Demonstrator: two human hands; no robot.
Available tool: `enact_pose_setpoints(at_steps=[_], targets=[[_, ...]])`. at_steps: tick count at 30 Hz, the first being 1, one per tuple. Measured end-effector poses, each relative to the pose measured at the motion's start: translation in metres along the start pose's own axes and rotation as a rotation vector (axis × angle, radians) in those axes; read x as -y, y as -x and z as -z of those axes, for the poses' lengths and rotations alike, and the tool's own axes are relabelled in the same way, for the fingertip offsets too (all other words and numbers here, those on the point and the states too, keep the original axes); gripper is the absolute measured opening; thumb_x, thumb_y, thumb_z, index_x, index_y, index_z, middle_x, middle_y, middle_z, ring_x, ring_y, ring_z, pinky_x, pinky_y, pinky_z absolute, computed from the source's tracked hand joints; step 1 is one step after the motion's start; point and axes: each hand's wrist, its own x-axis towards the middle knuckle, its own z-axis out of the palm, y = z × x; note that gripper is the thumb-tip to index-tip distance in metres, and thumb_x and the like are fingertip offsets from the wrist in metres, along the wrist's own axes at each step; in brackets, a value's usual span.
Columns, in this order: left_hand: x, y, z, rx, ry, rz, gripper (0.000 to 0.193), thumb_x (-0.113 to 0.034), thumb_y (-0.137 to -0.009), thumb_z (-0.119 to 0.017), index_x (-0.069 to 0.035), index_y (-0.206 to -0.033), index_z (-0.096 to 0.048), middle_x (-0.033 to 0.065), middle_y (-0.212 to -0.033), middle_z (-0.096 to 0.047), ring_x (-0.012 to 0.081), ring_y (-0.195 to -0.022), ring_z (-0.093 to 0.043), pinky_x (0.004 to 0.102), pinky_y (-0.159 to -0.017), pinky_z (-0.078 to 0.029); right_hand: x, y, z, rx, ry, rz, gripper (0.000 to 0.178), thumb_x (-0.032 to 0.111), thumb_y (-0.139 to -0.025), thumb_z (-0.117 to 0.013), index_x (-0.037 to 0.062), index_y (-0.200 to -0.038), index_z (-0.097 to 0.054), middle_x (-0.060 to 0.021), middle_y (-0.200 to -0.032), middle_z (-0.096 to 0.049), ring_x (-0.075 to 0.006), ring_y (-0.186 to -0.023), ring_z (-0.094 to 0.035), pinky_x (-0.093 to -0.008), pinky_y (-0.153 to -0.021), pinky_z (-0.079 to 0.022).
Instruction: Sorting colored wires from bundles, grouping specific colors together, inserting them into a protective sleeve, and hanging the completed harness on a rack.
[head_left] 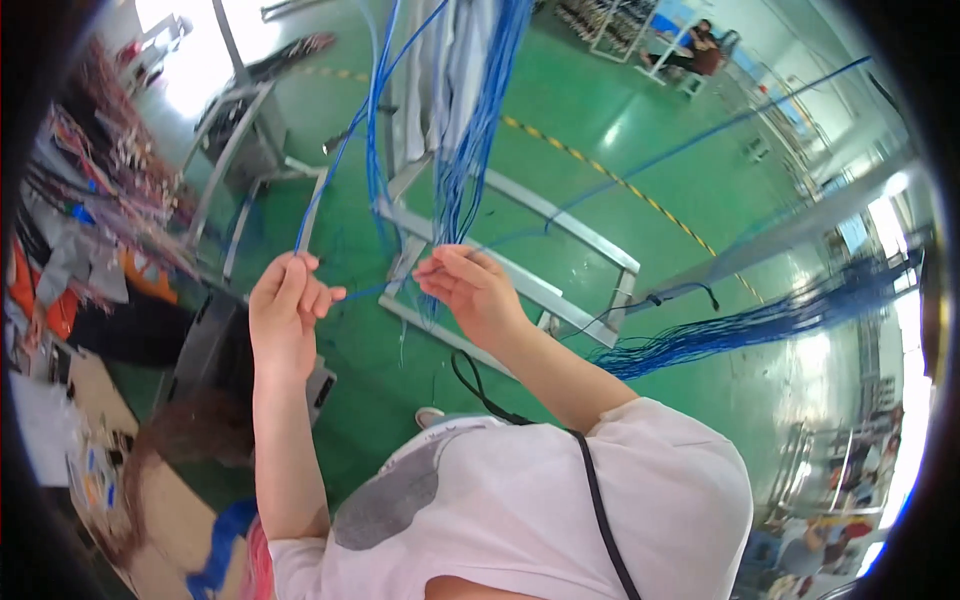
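Observation:
My left hand point(287, 312) is raised and closed around a thin blue wire point(330, 170) that runs up and away from it. My right hand point(468, 285) pinches the same wire a short way to the right, its fingers curled. A short stretch of the wire spans between both hands. Just behind my right hand hangs a thick bundle of blue wires point(470, 130) from above. A black cord point(590, 480) lies across my white shirt.
A grey metal frame point(560, 260) stands on the green floor below the hanging wires. Another long bundle of blue wires point(760, 320) stretches to the right. A cluttered bench with coloured wires point(110, 190) is at left. A person sits far off point(700, 45).

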Motion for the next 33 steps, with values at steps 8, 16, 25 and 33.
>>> enact_pose_setpoints(at_steps=[8, 16, 25, 33], targets=[[-0.013, 0.018, -0.001, 0.187, 0.577, 0.189, 0.021, -0.023, -0.087, -0.042, -0.005, -0.076, -0.047, -0.0058, -0.049, -0.025, 0.0062, -0.041, -0.026, 0.0219, -0.046, -0.033, 0.03, 0.077, -0.006, 0.496, -0.089, -0.075, 0.024, 0.021, -0.088, -0.038, 0.0038, -0.095, -0.053, -0.0012, -0.055, -0.047, -0.0166, -0.06, -0.05, -0.0335, -0.084, -0.04], [-0.077, 0.002, -0.004, 0.418, 0.802, 0.298, 0.021, -0.02, -0.087, -0.043, -0.006, -0.071, -0.048, -0.007, -0.047, -0.023, 0.0046, -0.039, -0.022, 0.0192, -0.041, -0.022, 0.045, 0.134, 0.003, 0.666, -0.103, 0.102, 0.025, 0.02, -0.087, -0.041, 0.0041, -0.098, -0.056, 0.0064, -0.044, -0.027, -0.0083, -0.04, -0.027, -0.0246, -0.056, -0.031], [-0.1, 0.062, -0.052, 0.315, 0.249, -0.14, 0.011, -0.013, -0.084, -0.047, -0.004, -0.076, -0.047, -0.0054, -0.051, -0.032, 0.0047, -0.039, -0.025, 0.0202, -0.037, -0.019, 0.059, 0.183, 0.039, 0.534, -0.179, 0.309, 0.026, 0.02, -0.089, -0.037, 0.0028, -0.105, -0.05, 0.0051, -0.045, -0.026, -0.0082, -0.042, -0.026, -0.0242, -0.055, -0.035], [-0.076, 0.022, -0.017, 0.342, 0.01, -0.152, 0.014, -0.015, -0.084, -0.049, -0.003, -0.077, -0.051, -0.005, -0.05, -0.034, 0.0036, -0.04, -0.027, 0.0187, -0.035, -0.02, 0.063, 0.162, 0.008, 0.239, -0.32, 0.421, 0.023, 0.02, -0.088, -0.038, 0.0026, -0.099, -0.048, 0.0018, -0.051, -0.026, -0.0116, -0.049, -0.032, -0.031, -0.067, -0.045]])
